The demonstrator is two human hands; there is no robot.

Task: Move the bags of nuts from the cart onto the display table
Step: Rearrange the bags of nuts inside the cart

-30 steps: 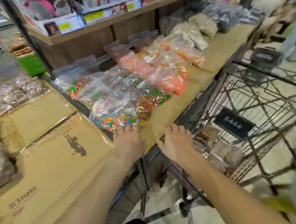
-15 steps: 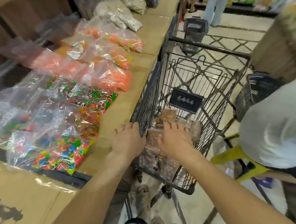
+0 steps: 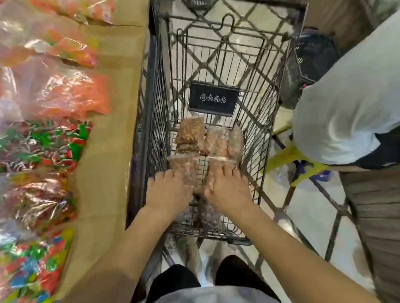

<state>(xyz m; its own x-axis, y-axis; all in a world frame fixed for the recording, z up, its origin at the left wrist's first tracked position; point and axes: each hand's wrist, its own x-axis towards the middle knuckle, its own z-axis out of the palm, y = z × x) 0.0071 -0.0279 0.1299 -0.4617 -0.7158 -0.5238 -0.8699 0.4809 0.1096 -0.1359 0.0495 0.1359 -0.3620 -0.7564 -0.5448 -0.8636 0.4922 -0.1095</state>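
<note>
Several clear bags of brown nuts [image 3: 190, 131] lie at the bottom of a black wire cart [image 3: 155, 102], straight in front of me. My left hand [image 3: 167, 192] is inside the cart, palm down, fingers spread over one nut bag [image 3: 183, 164]. My right hand [image 3: 227, 189] lies the same way on a neighbouring nut bag [image 3: 218, 160]. Neither hand is closed around a bag. The display table [image 3: 106, 156], covered in brown cardboard, runs along the cart's left side.
Bags of orange sweets [image 3: 75, 95] and of many-coloured sweets [image 3: 32, 146] cover the table's left part; a bare cardboard strip borders the cart. A person in a white shirt [image 3: 353, 97] bends close on the right, beside a yellow stool [image 3: 289, 157] and a black basket [image 3: 314, 52].
My view swung from the table to the cart. Both hands moved off the table edge, over the cart's rim and down onto the nut bags.
</note>
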